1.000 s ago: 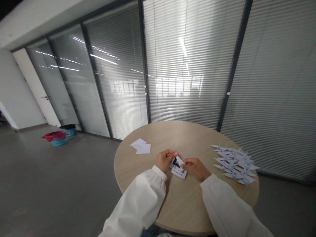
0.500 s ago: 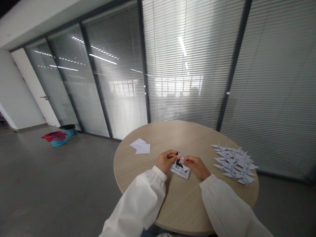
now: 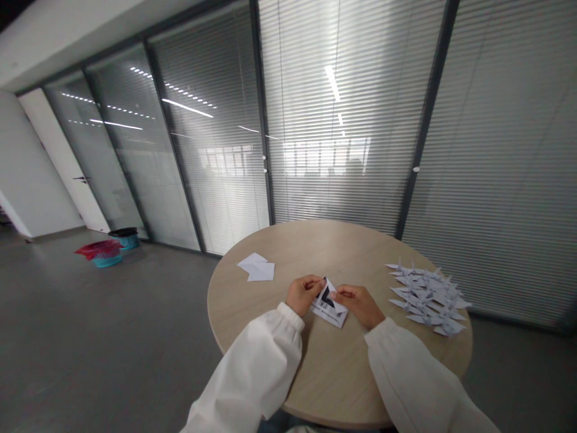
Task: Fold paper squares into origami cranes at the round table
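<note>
Head view: left hand and right hand both pinch a folded printed paper, lower center of the surface. Paper cranes sit right; loose sheets sit farther left.

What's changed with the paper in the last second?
The white black-printed paper has shifted: its folded corner now points up, between the left hand and right hand, whose fingers still pinch it. The white paper cranes and loose white sheets stayed put.
</note>
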The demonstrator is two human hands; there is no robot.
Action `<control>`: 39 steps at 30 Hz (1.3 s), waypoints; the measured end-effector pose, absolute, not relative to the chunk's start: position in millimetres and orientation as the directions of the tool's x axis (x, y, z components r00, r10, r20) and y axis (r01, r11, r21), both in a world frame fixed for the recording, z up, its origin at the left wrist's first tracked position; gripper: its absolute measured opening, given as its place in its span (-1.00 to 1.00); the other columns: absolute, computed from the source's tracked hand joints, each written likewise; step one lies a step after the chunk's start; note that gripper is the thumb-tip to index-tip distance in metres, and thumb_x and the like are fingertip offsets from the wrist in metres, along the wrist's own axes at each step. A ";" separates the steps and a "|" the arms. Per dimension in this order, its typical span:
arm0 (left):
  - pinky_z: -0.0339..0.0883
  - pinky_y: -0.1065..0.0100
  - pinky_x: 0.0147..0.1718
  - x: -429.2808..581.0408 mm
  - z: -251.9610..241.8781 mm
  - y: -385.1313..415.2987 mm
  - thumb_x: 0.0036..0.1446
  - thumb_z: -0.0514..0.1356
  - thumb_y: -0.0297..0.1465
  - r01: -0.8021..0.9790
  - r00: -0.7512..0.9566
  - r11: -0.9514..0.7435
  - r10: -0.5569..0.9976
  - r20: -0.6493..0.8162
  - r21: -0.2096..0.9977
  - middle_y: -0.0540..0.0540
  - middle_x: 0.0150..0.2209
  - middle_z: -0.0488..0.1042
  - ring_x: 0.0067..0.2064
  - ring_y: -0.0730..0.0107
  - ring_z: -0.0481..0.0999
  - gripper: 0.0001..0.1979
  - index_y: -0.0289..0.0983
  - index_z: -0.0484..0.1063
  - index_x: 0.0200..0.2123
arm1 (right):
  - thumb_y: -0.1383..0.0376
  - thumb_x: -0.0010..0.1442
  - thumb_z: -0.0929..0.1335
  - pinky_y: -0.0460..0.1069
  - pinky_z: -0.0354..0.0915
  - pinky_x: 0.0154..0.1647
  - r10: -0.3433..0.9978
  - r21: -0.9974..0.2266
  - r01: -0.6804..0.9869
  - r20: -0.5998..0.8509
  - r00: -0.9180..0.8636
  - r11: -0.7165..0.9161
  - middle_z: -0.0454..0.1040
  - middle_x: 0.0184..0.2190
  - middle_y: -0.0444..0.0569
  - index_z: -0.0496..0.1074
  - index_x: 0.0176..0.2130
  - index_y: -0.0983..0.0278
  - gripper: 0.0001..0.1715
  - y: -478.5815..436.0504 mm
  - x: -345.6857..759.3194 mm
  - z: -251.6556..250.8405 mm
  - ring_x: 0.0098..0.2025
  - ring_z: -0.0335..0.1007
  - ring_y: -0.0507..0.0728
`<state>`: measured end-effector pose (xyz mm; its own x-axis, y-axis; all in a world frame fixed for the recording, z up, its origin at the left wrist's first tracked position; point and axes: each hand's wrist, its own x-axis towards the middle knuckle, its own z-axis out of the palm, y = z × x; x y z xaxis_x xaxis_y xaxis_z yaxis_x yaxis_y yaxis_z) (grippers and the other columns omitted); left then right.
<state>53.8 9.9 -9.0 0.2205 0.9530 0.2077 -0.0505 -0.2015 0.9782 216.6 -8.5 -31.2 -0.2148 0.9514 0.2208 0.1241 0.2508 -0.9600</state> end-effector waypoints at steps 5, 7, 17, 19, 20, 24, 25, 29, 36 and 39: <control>0.20 0.49 -0.60 53.2 -10.2 10.2 -0.21 0.28 -0.08 -0.026 0.213 -0.220 0.952 0.220 0.975 -0.07 -0.59 0.46 -0.58 0.49 0.37 -0.57 -0.39 0.47 -0.49 | -0.01 -0.09 0.39 -0.07 0.25 -0.45 0.956 -0.964 0.126 0.203 -0.213 0.233 0.49 -0.51 -0.06 0.47 -0.43 0.36 -0.53 -10.4 215.7 -28.6 -0.47 0.38 0.09; 0.19 0.49 -0.60 53.1 -10.0 9.9 -0.21 0.27 -0.08 -0.028 0.212 -0.229 0.950 0.229 0.973 -0.07 -0.59 0.47 -0.58 0.50 0.37 -0.58 -0.38 0.47 -0.49 | -0.02 -0.10 0.40 -0.07 0.25 -0.44 0.956 -0.967 0.116 0.197 -0.217 0.226 0.49 -0.51 -0.06 0.47 -0.43 0.36 -0.53 -10.4 216.0 -28.8 -0.46 0.38 0.09; 0.17 0.50 -0.60 52.6 -11.9 11.2 -0.20 0.27 -0.11 -0.032 0.214 -0.241 0.946 0.242 0.970 -0.06 -0.59 0.46 -0.59 0.51 0.35 -0.60 -0.38 0.46 -0.49 | -0.02 -0.11 0.40 -0.07 0.27 -0.43 0.950 -0.965 0.127 0.193 -0.245 0.229 0.50 -0.52 -0.06 0.48 -0.43 0.37 -0.52 -9.5 217.5 -30.0 -0.46 0.40 0.09; 0.18 0.50 -0.59 52.7 -12.2 11.8 -0.20 0.27 -0.10 -0.027 0.217 -0.246 0.945 0.246 0.969 -0.07 -0.59 0.46 -0.58 0.51 0.36 -0.59 -0.38 0.46 -0.48 | -0.03 -0.12 0.40 -0.06 0.27 -0.43 0.952 -0.963 0.136 0.196 -0.237 0.232 0.50 -0.51 -0.06 0.48 -0.43 0.36 -0.51 -9.0 217.2 -30.5 -0.45 0.40 0.10; 0.19 0.49 -0.58 52.9 -11.7 11.5 -0.19 0.27 -0.10 -0.025 0.215 -0.249 0.944 0.249 0.968 -0.07 -0.58 0.46 -0.58 0.51 0.36 -0.59 -0.38 0.46 -0.48 | -0.03 -0.12 0.40 -0.06 0.27 -0.42 0.952 -0.963 0.138 0.197 -0.234 0.233 0.50 -0.51 -0.06 0.48 -0.43 0.36 -0.51 -8.8 217.0 -30.8 -0.45 0.40 0.10; 0.19 0.50 -0.56 54.8 -6.1 7.1 -0.19 0.27 -0.11 -0.004 0.191 -0.271 0.945 0.266 0.963 -0.06 -0.57 0.46 -0.55 0.51 0.37 -0.61 -0.37 0.45 -0.48 | -0.01 -0.12 0.40 -0.07 0.25 -0.43 0.953 -0.966 0.129 0.190 -0.235 0.225 0.50 -0.51 -0.06 0.48 -0.44 0.36 -0.54 -8.5 216.4 -31.5 -0.46 0.38 0.09; 0.18 0.50 -0.58 55.4 -4.7 5.7 -0.21 0.28 -0.12 0.002 0.186 -0.271 0.946 0.266 0.963 -0.05 -0.59 0.45 -0.56 0.52 0.35 -0.61 -0.37 0.44 -0.49 | 0.00 -0.12 0.41 -0.07 0.24 -0.44 0.953 -0.966 0.128 0.191 -0.235 0.225 0.49 -0.52 -0.06 0.48 -0.45 0.36 -0.55 -8.6 216.2 -31.4 -0.47 0.38 0.08; 0.06 0.53 -0.65 57.2 -3.1 2.9 -0.29 0.33 -0.15 0.005 0.158 -0.239 0.959 0.236 0.971 0.01 -0.66 0.38 -0.64 0.59 0.25 -0.62 -0.37 0.40 -0.53 | 0.07 -0.07 0.40 -0.09 0.20 -0.47 0.947 -0.958 0.142 0.211 -0.241 0.250 0.47 -0.56 -0.08 0.47 -0.48 0.36 -0.63 -9.5 215.9 -30.6 -0.50 0.34 0.06; 0.04 0.52 -0.66 56.3 -6.8 5.6 -0.25 0.30 -0.13 0.026 0.153 -0.246 0.959 0.239 0.969 -0.01 -0.64 0.39 -0.64 0.59 0.25 -0.61 -0.38 0.42 -0.54 | 0.09 -0.06 0.39 -0.09 0.21 -0.47 0.945 -0.957 0.144 0.212 -0.251 0.253 0.47 -0.56 -0.09 0.48 -0.46 0.36 -0.65 -12.0 215.1 -28.3 -0.50 0.35 0.06; 0.04 0.52 -0.66 56.0 -7.1 5.3 -0.23 0.29 -0.12 0.036 0.154 -0.249 0.958 0.241 0.968 0.00 -0.65 0.38 -0.64 0.59 0.24 -0.61 -0.38 0.42 -0.53 | 0.08 -0.07 0.40 -0.09 0.22 -0.47 0.945 -0.962 0.127 0.203 -0.256 0.242 0.47 -0.56 -0.09 0.48 -0.47 0.36 -0.64 -13.5 214.8 -26.4 -0.51 0.35 0.06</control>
